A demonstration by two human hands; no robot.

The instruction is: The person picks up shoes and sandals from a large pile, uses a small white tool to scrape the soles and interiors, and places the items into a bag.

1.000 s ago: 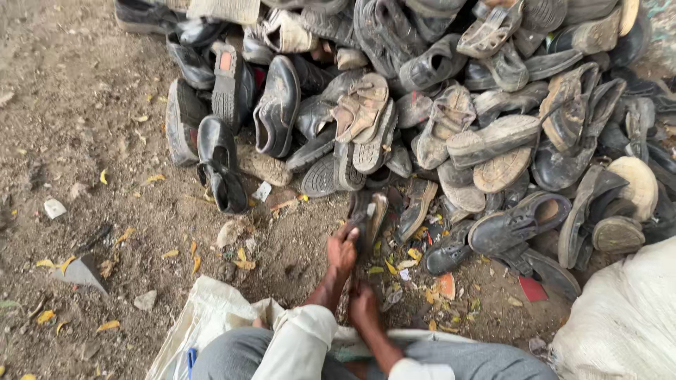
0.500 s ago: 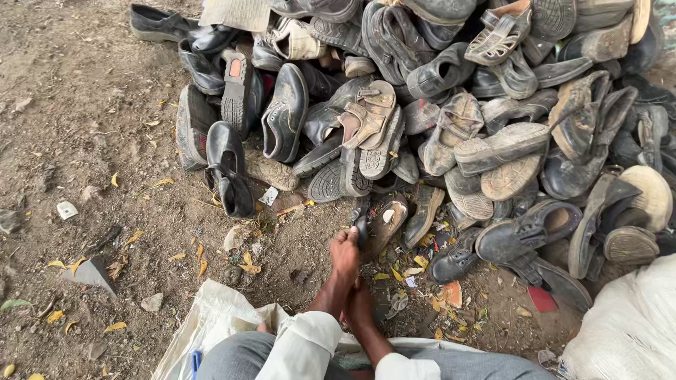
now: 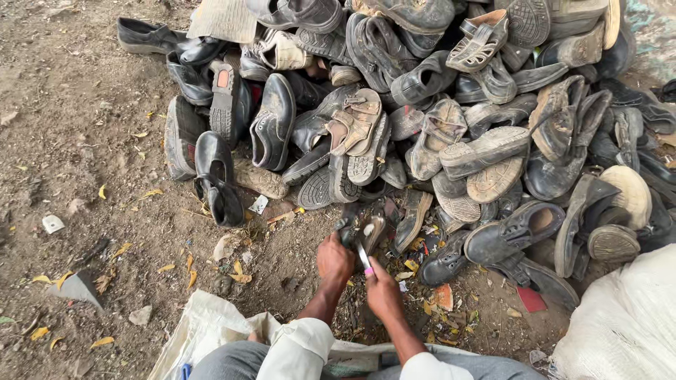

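The left hand point(image 3: 335, 259) grips a worn shoe point(image 3: 366, 232) whose long axis points away toward the pile, while the right hand point(image 3: 384, 290) clenches a small blade point(image 3: 362, 255) against it.

**Hands Off the Sandal, Onto a Small Shoe and Blade**

Earlier: both hands stacked one ahead of the other, stretched toward a long brown sandal lying sole-up at the edge of the pile. Now drawn side by side, level with each other. Left hand point(image 3: 335, 260) closed around a small dark shoe point(image 3: 355, 232), raised just above the grip. Right hand point(image 3: 384, 292) now clasping a thin metal blade point(image 3: 363, 255), tip angled up into the shoe beside the left fingers. Long sandal gone from in front of the grip.
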